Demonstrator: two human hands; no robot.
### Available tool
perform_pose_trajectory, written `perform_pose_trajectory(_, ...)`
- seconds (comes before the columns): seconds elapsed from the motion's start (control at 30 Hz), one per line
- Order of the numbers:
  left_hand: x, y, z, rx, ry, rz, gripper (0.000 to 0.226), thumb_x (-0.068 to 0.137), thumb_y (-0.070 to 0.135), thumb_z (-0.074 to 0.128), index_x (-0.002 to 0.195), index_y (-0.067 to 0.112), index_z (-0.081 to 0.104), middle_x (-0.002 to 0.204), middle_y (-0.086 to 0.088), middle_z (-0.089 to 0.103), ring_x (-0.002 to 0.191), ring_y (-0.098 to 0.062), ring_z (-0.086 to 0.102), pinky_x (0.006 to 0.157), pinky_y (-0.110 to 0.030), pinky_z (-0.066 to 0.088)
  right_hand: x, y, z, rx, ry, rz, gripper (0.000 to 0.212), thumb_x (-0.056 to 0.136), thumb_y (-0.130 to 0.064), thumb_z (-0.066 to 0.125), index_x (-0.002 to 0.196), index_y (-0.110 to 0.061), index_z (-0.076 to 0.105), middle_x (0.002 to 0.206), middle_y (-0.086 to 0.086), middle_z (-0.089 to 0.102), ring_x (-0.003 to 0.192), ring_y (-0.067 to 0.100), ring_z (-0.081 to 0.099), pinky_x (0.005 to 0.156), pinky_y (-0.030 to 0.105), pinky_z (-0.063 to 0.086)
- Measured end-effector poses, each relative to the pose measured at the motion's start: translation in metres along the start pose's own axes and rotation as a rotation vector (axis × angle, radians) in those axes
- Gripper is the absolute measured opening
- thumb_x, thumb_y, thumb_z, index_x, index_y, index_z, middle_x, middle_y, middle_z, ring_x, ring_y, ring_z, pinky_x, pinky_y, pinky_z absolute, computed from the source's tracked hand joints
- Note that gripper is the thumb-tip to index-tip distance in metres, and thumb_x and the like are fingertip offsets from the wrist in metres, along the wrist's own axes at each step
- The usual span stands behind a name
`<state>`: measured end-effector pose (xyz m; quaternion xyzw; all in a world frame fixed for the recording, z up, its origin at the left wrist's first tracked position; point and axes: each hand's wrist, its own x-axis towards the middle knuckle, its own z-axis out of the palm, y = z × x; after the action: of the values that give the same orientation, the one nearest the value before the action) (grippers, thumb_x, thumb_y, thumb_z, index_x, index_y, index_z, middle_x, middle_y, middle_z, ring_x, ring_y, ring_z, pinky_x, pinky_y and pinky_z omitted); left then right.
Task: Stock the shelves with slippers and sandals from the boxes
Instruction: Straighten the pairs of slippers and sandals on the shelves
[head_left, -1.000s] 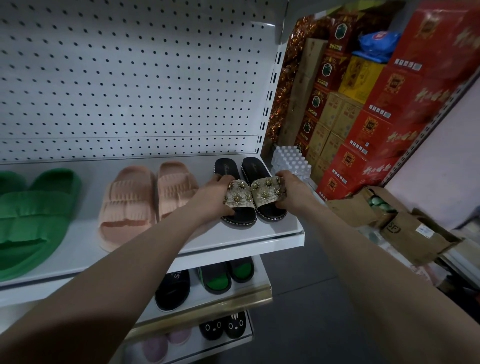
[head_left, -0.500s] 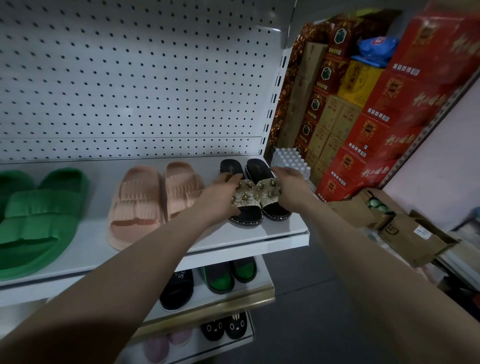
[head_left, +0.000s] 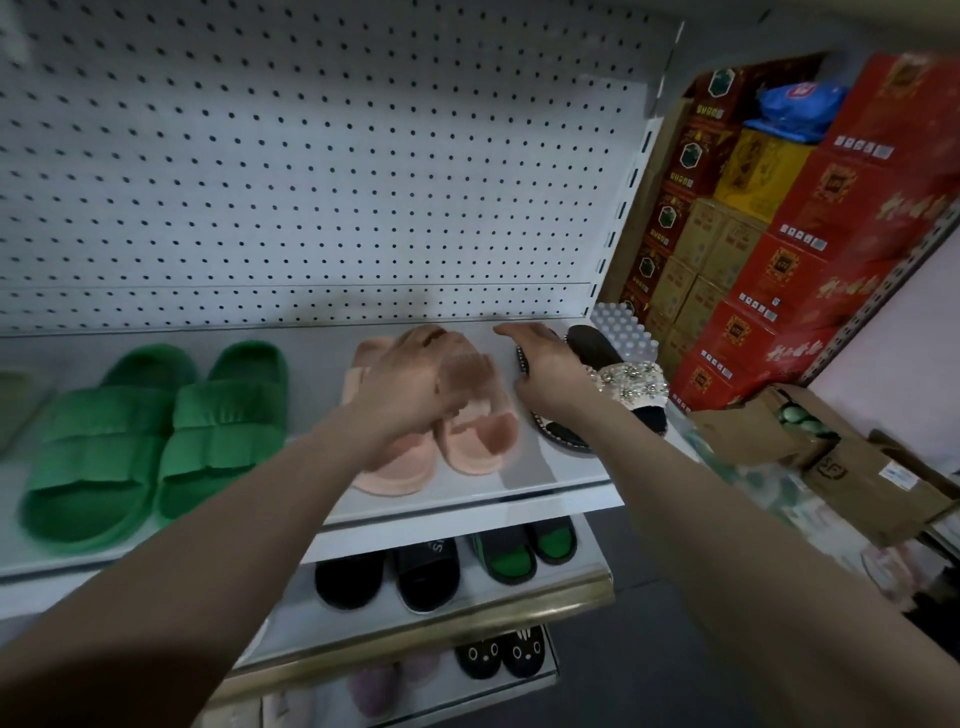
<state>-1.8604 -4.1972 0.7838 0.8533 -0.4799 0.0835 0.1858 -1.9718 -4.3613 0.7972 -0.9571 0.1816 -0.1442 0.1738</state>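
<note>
The beaded sandals (head_left: 631, 382) now sit released on the shelf (head_left: 519, 491), the right hand (head_left: 545, 371) spread flat beside them and the left hand (head_left: 410, 387) blurred over the pink slippers (head_left: 475, 436), its grip unclear.

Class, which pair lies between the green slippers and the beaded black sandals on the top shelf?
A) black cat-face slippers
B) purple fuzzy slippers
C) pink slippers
C: the pink slippers sit with the green slippers on their left and the beaded black sandals on their right.
</note>
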Motion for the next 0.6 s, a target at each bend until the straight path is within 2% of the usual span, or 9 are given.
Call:
perform_pose_trajectory(0.1,-0.011,-0.024,-0.004,-0.029,-0.098,-0.04,0.09,0.06,0.055,0.07,0.141,0.032,0.037,0.13,-0.002,0.05,0.126,-0.025,0.042,0.098,-0.037,0.037,0.003,-0.017,0.009,-0.049,-0.14,-0.049,0.076,0.076,0.001,0.057,0.147,-0.016,0.037,0.144,0.013,0.043,0.132,0.034,0.041,0.106,0.039,0.038)
perform_pose_trajectory(0.2,-0.022,-0.04,-0.006,-0.011,-0.197,-0.045,0.102,0.058,0.062,0.075,0.142,0.021,0.034,0.141,-0.007,0.04,0.132,-0.029,0.034,0.104,-0.037,0.037,0.004,-0.027,0.018,-0.088,-0.239,-0.034,0.084,0.078,-0.007,0.066,0.15,-0.025,0.027,0.145,0.011,0.038,0.128,0.034,0.045,0.102,0.042,0.044)
perform_pose_trajectory(0.3,-0.03,-0.05,-0.006,0.032,-0.245,-0.041,0.108,0.061,0.066,0.076,0.145,0.019,0.029,0.149,-0.008,0.033,0.131,-0.029,0.037,0.106,-0.038,0.036,0.006,-0.034,0.023,-0.109,-0.296,-0.021,0.091,0.075,-0.008,0.069,0.151,-0.027,0.023,0.146,0.008,0.035,0.128,0.035,0.043,0.103,0.043,0.044)
perform_pose_trajectory(0.5,-0.031,-0.06,-0.006,-0.022,-0.232,-0.012,0.103,0.06,0.069,0.076,0.14,0.019,0.035,0.144,-0.004,0.038,0.122,-0.026,0.045,0.096,-0.035,0.043,0.008,-0.038,0.02,-0.14,-0.402,0.003,0.105,0.072,-0.004,0.074,0.154,-0.03,0.014,0.16,0.003,0.014,0.144,0.028,0.024,0.115,0.039,0.031)
perform_pose_trajectory(0.6,-0.029,-0.059,-0.003,-0.04,-0.205,-0.013,0.102,0.061,0.067,0.076,0.14,0.018,0.035,0.143,-0.005,0.039,0.121,-0.027,0.046,0.094,-0.034,0.041,0.009,-0.038,0.021,-0.156,-0.371,-0.002,0.104,0.072,-0.006,0.077,0.154,-0.031,0.017,0.159,0.003,0.015,0.143,0.029,0.026,0.114,0.038,0.032)
